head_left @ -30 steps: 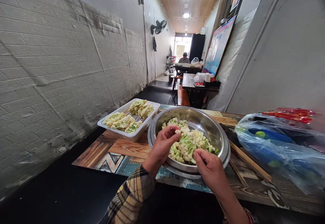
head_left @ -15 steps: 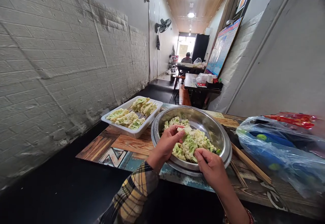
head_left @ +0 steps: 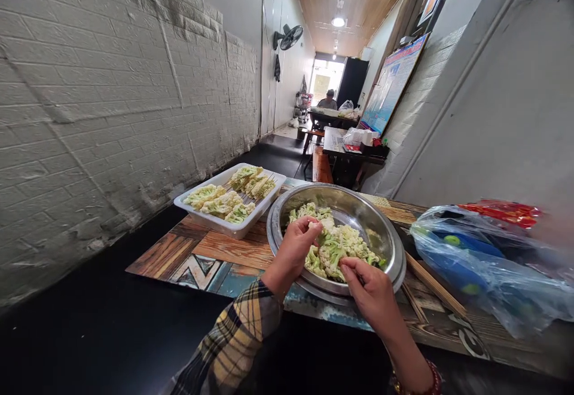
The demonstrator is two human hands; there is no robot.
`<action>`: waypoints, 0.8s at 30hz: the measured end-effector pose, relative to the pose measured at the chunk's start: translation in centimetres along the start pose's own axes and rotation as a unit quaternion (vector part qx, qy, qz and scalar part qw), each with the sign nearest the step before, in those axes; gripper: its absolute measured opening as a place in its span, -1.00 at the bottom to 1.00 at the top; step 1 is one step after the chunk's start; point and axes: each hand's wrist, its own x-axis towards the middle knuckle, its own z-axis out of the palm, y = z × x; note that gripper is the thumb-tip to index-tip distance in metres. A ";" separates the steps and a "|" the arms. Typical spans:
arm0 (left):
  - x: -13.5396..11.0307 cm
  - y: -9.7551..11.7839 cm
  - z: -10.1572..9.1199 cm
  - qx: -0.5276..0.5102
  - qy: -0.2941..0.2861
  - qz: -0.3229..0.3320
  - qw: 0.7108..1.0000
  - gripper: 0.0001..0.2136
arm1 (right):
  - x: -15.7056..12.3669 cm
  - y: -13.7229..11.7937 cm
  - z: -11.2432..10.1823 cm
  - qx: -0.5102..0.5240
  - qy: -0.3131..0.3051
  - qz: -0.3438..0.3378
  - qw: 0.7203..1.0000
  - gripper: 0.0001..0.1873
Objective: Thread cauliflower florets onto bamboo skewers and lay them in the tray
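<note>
Containing cauliflower (head_left: 334, 250): steel bowl (head_left: 382, 235), centre of frame; florets are heaped in its near and left part, bare metal is exposed at upper right.
White tray (head_left: 262, 210): placed just left of the steel bowl; skewered pieces (head_left: 220, 204) are laid inside, thin sticks seen among them.
Plastic bag (head_left: 515, 293): seen at right of frame; a blue item (head_left: 478, 254) and green round items (head_left: 452, 240) can be made out through it.
Wooden sticks (head_left: 437, 287): laid on the tabletop (head_left: 233, 245), between steel bowl and plastic bag.
Left hand (head_left: 296, 244): held over left side of steel bowl; fingers drawn narrow, cauliflower right at the tips; grip can't be confirmed.
Right hand (head_left: 370, 287): held over near rim, thumb and finger pinched; what is gripped can't be told.
Florets vs hands: heaped between both sets of fingertips, lower centre of frame.
</note>
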 end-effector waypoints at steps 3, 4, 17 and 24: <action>-0.1 0.0 0.2 0.008 0.006 0.014 1.000 -0.85 | -0.1 0.1 0.1 -0.010 0.010 -0.002 1.000 -0.76; -0.2 0.0 0.2 0.010 0.008 0.016 1.000 -0.85 | -0.1 0.1 0.1 -0.015 0.011 -0.001 1.000 -0.76; 0.0 0.6 -0.1 -0.152 -0.012 -0.031 0.988 -0.62 | 0.0 0.7 -0.6 0.147 0.047 0.091 0.984 -0.69; 0.5 0.1 -0.4 -0.159 -0.002 -0.017 0.987 -0.69 | 0.6 1.4 -0.8 0.370 0.118 0.158 0.908 -0.65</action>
